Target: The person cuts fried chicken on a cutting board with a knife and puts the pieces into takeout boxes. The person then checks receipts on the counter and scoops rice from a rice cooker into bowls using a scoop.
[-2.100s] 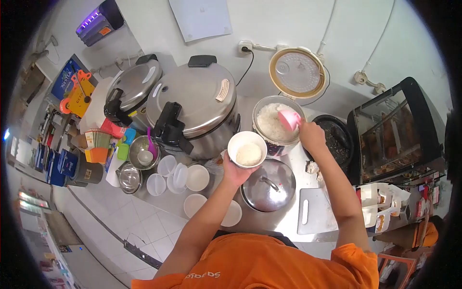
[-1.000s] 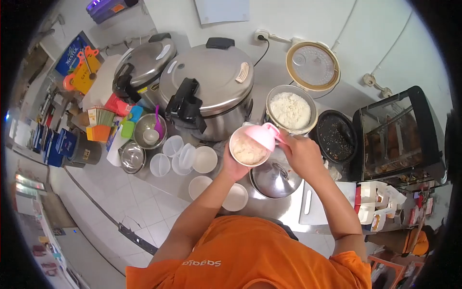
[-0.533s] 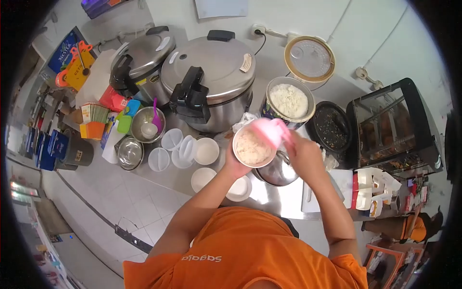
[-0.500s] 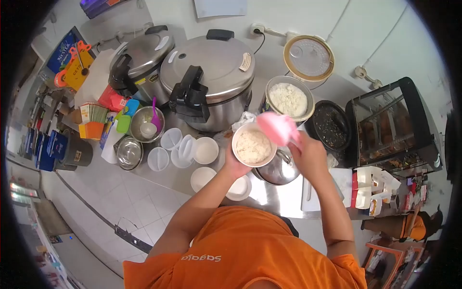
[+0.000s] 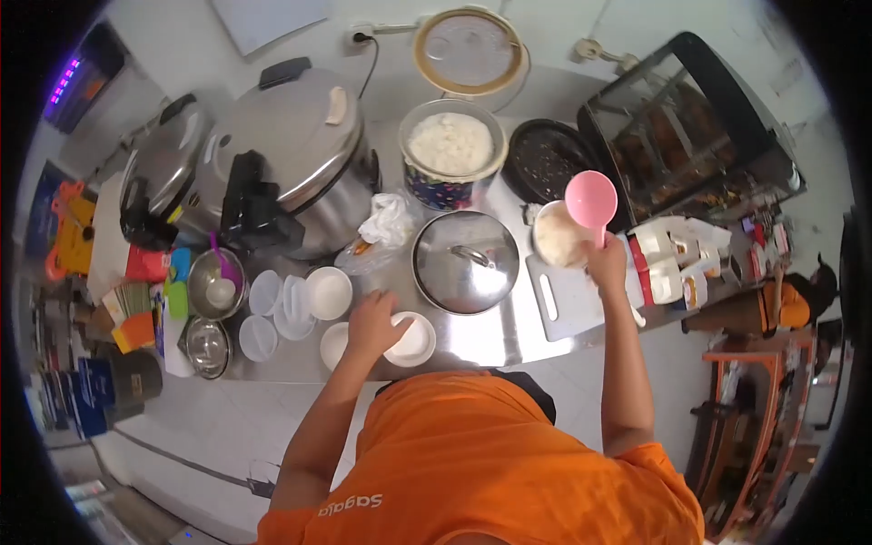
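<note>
My right hand (image 5: 607, 266) is closed around the handle of a pink scoop (image 5: 591, 199). Just left of that hand, a white bowl of rice (image 5: 556, 242) stands at the back of the white cutting board (image 5: 570, 309); the scoop covers part of its rim. My left hand (image 5: 372, 325), thumb and fingers apart, reaches over the counter between white bowls. Its thumb lies over the edge of a white bowl (image 5: 413, 341); whether it touches is unclear. Another white bowl (image 5: 328, 292) sits behind to the left. A patterned rice pot (image 5: 451, 150) stands uncovered at the back.
A steel lid (image 5: 465, 263) lies mid-counter. Two large cookers (image 5: 282, 136) fill the back left, with clear plastic cups (image 5: 266, 292) and steel bowls (image 5: 216, 286) in front. A black pan (image 5: 548, 159) and glass display case (image 5: 686, 127) stand right. A person (image 5: 788, 300) is farther off.
The rice bowl has gone from my left hand to the cutting board at the right. My left hand has moved to the white bowls; the scoop has moved right. The view has shifted.
</note>
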A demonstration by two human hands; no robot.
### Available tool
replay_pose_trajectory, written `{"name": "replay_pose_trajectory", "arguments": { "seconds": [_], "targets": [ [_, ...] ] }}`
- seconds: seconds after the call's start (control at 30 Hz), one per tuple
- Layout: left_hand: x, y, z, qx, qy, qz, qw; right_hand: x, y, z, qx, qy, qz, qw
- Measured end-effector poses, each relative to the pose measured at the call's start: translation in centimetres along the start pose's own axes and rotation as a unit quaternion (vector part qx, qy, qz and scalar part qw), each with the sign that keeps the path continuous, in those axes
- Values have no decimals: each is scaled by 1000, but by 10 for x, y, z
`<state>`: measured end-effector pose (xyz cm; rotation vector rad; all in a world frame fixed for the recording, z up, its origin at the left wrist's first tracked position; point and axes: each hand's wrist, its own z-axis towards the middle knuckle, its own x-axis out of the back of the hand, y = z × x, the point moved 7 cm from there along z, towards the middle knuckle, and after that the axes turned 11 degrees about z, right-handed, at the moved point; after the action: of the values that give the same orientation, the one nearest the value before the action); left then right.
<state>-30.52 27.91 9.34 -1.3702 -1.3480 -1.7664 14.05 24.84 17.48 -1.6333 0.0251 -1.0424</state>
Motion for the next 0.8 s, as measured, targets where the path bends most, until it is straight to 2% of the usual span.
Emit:
{"name": "replay_pose_trajectory", "arguments": {
  "seconds": [0.03, 0.07, 0.13, 0.17, 0.23, 0.33, 0.4, 0.43, 0.5, 0.53, 0.57, 0.6, 0.63, 0.67, 0.73, 0.8],
  "targets": [
    [-18, -8, -8, -28, 1, 25, 999, 5, 43, 18, 58, 65, -92, 992],
    [-31, -12, -13, -52, 7, 51, 997, -1, 82, 28, 40, 68, -117, 990],
    [-45, -5, -16, -39, 10, 93, 995, -15, 132, 44, 9, 76, -162, 984],
    [-51, -2, -15, -32, 11, 113, 993, -27, 145, 46, -46, 43, -110, 992],
    [-68, -3, -11, -43, -11, 132, 990, -57, 159, 40, -156, -25, -5, 987],
    [-81, -6, -4, -54, -56, 147, 986, -72, 113, 43, -163, -68, -10, 984],
    [-58, -1, -5, -77, -69, 126, 987, -71, 75, 67, -17, -65, -21, 998],
    [-46, -7, -4, -42, -131, 95, 986, -74, 53, 78, 59, -66, -27, 996],
    [-17, -19, -13, 37, -252, 28, 966, -80, -16, 86, 142, -83, 13, 986],
    [-11, -37, -14, 89, -240, -68, 964, -86, -50, 88, 183, -92, 32, 978],
    [-5, -59, -18, 138, -224, -163, 951, -97, -81, 92, 233, -95, -23, 968],
    [-1, -72, -22, 185, -205, -256, 927, -114, -107, 99, 281, -96, -76, 952],
    [7, -74, -25, 284, -85, -406, 865, -135, -120, 112, 283, -90, -126, 947],
    [13, -72, -21, 308, -40, -543, 780, -157, -129, 127, 282, -83, -175, 940],
    [3, -70, -21, 361, -14, -699, 618, -210, -149, 162, 275, -116, -224, 928],
    [5, -51, -23, 350, -4, -736, 580, -229, -163, 170, 270, -161, -244, 917]
  ]
}}
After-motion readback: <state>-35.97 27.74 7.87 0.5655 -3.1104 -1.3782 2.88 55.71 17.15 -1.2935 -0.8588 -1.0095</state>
